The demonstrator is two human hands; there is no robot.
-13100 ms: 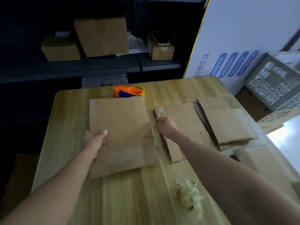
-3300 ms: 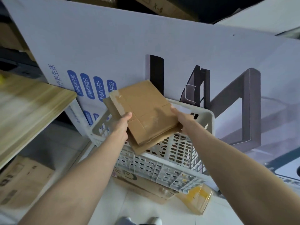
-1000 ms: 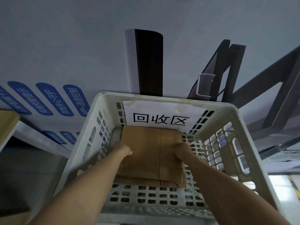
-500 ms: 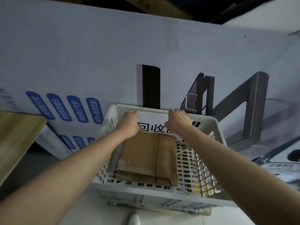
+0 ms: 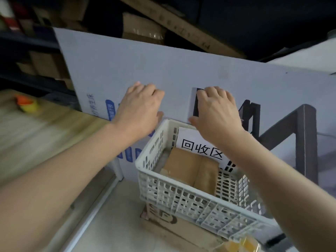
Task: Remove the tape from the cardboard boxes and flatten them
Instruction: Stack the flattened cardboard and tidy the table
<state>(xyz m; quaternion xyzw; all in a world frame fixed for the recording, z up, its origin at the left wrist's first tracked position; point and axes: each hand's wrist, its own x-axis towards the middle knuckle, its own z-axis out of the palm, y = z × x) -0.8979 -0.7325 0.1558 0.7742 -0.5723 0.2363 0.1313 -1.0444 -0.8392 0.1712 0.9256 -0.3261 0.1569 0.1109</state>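
A stack of flattened brown cardboard boxes (image 5: 190,169) lies in the bottom of a white perforated plastic crate (image 5: 190,200) that stands on the floor. The crate carries a white paper label with black characters on its far inner wall. My left hand (image 5: 140,108) and my right hand (image 5: 216,111) are raised above the crate's far rim, both empty with loosely relaxed fingers, apart from the cardboard.
A large white printed board (image 5: 163,73) leans behind the crate. The wooden table (image 5: 36,135) is at the left with an orange and yellow tape dispenser (image 5: 27,104) on it. A printed cardboard box (image 5: 169,222) sits under the crate. Dark shelves with boxes fill the background.
Both hands have let go of the flattened cardboard and lifted out of the crate. The view has swung left, bringing the table back into sight.
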